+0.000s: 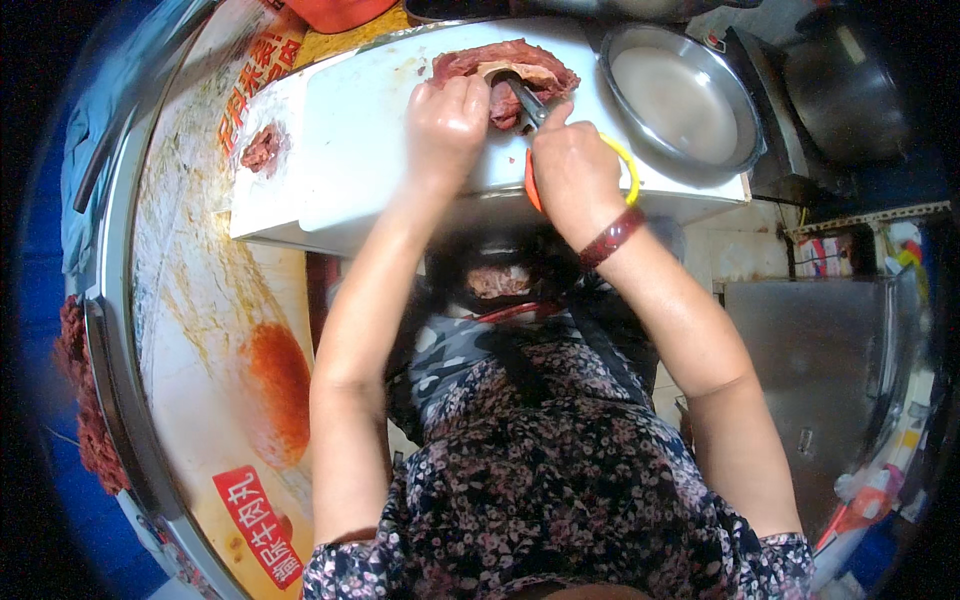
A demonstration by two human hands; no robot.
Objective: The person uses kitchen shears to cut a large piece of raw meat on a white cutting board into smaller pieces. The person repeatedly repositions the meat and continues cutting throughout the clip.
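A dark red piece of meat [517,56] with a pale strip of fat or membrane lies near the far edge of a white cutting board [360,112]. My left hand [448,112], closed, grips the near left edge of the meat. In my right hand [576,161] is a pair of scissors [532,103] with orange and yellow handles, the dark blades reaching into the meat's inner side. How far the blades are apart cannot be told. A small heap of meat scraps [262,150] sits left of the board.
A steel basin [682,101] of cloudy liquid stands right of the board. Farther right is a large dark pot [844,90]. A red container [337,11] is at the far left edge. Below the board, a dark container holds pale brown pieces [499,281].
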